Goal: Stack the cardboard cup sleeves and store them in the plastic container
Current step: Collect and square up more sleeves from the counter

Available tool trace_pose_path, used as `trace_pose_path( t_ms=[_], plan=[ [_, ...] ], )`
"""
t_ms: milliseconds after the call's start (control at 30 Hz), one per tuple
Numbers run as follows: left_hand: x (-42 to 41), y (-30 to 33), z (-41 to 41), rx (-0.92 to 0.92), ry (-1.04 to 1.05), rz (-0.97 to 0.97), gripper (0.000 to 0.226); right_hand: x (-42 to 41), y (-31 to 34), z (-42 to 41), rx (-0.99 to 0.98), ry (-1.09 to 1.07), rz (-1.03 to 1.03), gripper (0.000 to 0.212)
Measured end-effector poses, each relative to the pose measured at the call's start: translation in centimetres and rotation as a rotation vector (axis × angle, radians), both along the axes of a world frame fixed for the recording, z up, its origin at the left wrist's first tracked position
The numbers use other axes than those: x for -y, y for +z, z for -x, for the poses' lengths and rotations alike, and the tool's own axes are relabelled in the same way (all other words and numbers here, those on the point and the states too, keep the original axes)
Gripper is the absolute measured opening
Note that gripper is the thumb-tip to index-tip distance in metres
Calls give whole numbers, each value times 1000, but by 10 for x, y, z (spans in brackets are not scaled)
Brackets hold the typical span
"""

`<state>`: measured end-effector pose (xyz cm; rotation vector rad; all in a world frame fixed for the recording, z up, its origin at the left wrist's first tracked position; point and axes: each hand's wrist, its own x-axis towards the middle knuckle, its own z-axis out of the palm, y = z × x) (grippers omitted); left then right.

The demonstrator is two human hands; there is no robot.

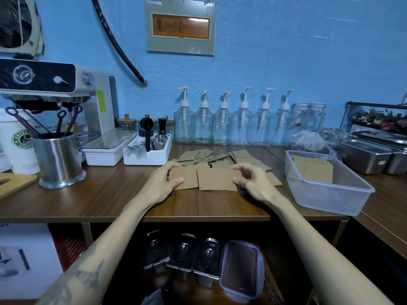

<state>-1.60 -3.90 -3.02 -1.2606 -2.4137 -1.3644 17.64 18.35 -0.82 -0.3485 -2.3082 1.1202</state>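
L hand point(164, 181) + R hand point(253, 180) fingers pinch flat brown cardboard sleeves point(204, 179); clear container point(330, 194) right.

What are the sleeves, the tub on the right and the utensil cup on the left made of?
Sleeves: brown cardboard, matte, flat with cut edges and fold lines.
Tub: looks like translucent plastic, slightly frosted; the sleeves inside and the counter show through its walls.
Utensil cup: likely stainless steel, brushed grey sheen with soft reflections.
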Motion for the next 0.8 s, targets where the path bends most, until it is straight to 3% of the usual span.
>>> trace_pose_path(
  t_ms=[233, 333, 400, 500, 633, 733, 800],
  plan=[
    [0, 2, -3, 4, -5, -13, 32, 23, 30, 16, 245, -18, -360, 45],
    [1, 3, -5, 3, 2, -4, 32, 37, 35, 28, 286, -49, -614, 31],
    [2, 4, -7, -3, 3, -1, 31, 45, 37, 36, 283, -35, -668, 17],
    [3, 5, -10, -15, -3, -1, 29, 49, 42, 36, 140, 31, -367, 13],
    [4, 5, -10, -8, 4, 19, 29, 40, 43, 28, -152, 107, 155, 38],
    [4, 4, -9, 1, 0, 54, 29, 34, 32, 23, -206, 66, 229, 61],
    [4, 4, -8, 16, -34, 85, 27, 29, 19, 24, -163, -4, 260, 54]
  ],
)
